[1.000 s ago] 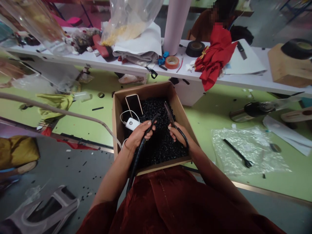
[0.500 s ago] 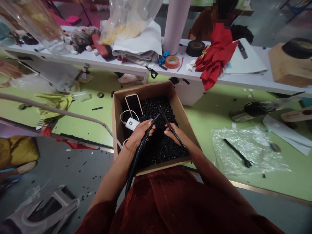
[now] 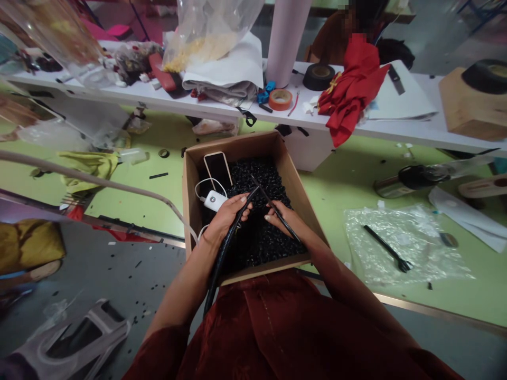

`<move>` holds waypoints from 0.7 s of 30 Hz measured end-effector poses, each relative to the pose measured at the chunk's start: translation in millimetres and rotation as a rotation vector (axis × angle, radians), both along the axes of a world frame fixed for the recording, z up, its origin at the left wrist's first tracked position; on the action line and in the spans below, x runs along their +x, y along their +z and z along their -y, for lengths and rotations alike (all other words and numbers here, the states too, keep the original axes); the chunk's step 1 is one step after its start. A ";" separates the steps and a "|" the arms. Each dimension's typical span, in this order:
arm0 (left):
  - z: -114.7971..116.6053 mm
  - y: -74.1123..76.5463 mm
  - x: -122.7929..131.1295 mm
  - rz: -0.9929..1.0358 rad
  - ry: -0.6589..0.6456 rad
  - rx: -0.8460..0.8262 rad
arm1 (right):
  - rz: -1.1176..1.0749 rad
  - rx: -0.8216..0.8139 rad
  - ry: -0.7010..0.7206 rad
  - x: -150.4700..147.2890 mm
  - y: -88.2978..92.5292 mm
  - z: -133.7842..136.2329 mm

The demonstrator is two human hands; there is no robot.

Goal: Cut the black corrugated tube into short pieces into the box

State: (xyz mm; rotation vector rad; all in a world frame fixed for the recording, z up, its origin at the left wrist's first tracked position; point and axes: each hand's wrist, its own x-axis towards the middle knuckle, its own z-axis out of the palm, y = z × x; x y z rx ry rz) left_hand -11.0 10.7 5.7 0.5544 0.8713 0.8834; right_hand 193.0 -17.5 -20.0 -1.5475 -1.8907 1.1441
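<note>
My left hand (image 3: pixel 228 214) is closed round a black corrugated tube (image 3: pixel 222 258) that runs down past my arm to my lap. My right hand (image 3: pixel 285 217) grips black scissors (image 3: pixel 273 208), whose blades point up and left, crossing the tube's tip. Both hands hover over a cardboard box (image 3: pixel 295 179) filled with small black cut pieces (image 3: pixel 257 237). In the box's left part a phone (image 3: pixel 217 168) leans against the wall, and a white power bank (image 3: pixel 214 200) with a white cable lies just by my left fingers.
A clear plastic sheet (image 3: pixel 404 245) with a black fork lies on the green table to the right. A white shelf behind holds an orange tape roll (image 3: pixel 280 99), black tape (image 3: pixel 318 77), red cloth (image 3: pixel 350 89) and bags. Another person sits beyond it.
The scissors have swung left and closed in toward the tube's tip. My right hand moved slightly left with them; my left hand kept its hold.
</note>
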 end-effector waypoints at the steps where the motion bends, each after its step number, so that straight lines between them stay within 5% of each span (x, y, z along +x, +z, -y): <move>1: 0.0 0.2 0.0 -0.001 -0.002 -0.002 | -0.001 0.003 -0.003 0.1 -0.5 0.0; 21: 1.8 -3.2 0.9 -0.120 -0.075 0.015 | 0.129 0.022 -0.024 -1.4 5.0 0.1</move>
